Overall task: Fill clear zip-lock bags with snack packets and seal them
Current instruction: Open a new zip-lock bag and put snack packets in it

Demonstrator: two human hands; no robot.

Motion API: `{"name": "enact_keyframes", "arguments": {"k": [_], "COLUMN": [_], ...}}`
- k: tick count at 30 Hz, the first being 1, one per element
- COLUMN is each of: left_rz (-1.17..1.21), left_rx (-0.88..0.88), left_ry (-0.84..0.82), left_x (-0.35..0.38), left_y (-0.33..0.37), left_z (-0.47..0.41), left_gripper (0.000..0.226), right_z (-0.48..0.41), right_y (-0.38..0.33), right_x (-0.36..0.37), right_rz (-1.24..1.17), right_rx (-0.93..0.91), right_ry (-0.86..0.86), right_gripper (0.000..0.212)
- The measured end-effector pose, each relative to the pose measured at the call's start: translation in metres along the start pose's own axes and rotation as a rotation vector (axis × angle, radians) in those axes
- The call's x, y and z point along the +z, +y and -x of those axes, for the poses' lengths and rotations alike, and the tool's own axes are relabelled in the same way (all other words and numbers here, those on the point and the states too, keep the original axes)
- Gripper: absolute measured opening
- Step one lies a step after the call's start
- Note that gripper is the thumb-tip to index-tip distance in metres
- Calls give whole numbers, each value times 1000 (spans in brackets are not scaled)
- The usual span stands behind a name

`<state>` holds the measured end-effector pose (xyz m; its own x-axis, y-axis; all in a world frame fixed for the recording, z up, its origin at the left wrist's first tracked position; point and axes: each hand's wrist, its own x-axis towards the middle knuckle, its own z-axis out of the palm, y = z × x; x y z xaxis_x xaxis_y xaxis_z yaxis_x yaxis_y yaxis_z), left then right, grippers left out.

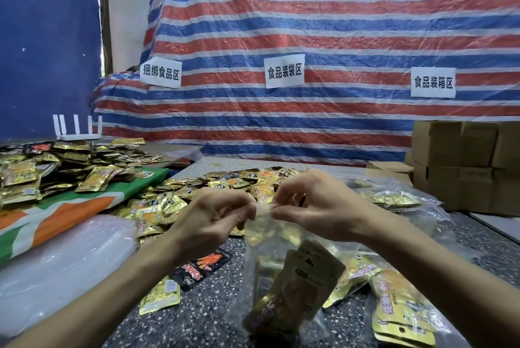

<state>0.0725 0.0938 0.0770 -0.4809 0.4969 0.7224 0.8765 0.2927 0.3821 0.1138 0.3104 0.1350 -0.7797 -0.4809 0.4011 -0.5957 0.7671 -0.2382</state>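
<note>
my fingers (244,208) on both hands are clamped on the top strip of the clear plastic zip-lock bag (263,238). my left hand (208,218) and right hand (312,207) are close together. the bag hangs down from them over the speckled grey stone worktop (202,311), with shiny gold snack packets (298,288) inside. a heap of loose gold packets (225,187) lies behind my hands. brown cardboard boxes (464,165) stand at the far right.

Light is bright, soft and even; its source cannot be told. The tarp (309,38) shows a pale sheen. Its stripes bow toward the frame edges. Below the tarp, gold packets (180,201) glint, and the near bag (281,235) looks blurred and hazy.
</note>
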Motion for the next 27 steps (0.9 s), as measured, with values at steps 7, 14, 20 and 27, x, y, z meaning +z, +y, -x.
{"name": "enact_keyframes", "arguments": {"k": [7, 14, 20, 27], "left_rz": [-2, 16, 43, 29], "left_rx": [-44, -43, -47, -52], "left_ry": [62, 79, 96, 89], "left_x": [-6, -9, -9, -10], "left_y": [-12, -14, -15, -13], "left_z": [6, 7, 8, 9], "left_gripper": [19, 27, 21, 15], "right_z": [23, 41, 55, 70], "right_y": [28, 45, 54, 62], "right_x": [-11, -18, -23, -24], "right_rz": [-34, -54, -92, -179], "right_rx": [96, 136, 139, 150], "right_ry": [-10, 15, 45, 100], "right_gripper": [7, 10, 6, 14]}}
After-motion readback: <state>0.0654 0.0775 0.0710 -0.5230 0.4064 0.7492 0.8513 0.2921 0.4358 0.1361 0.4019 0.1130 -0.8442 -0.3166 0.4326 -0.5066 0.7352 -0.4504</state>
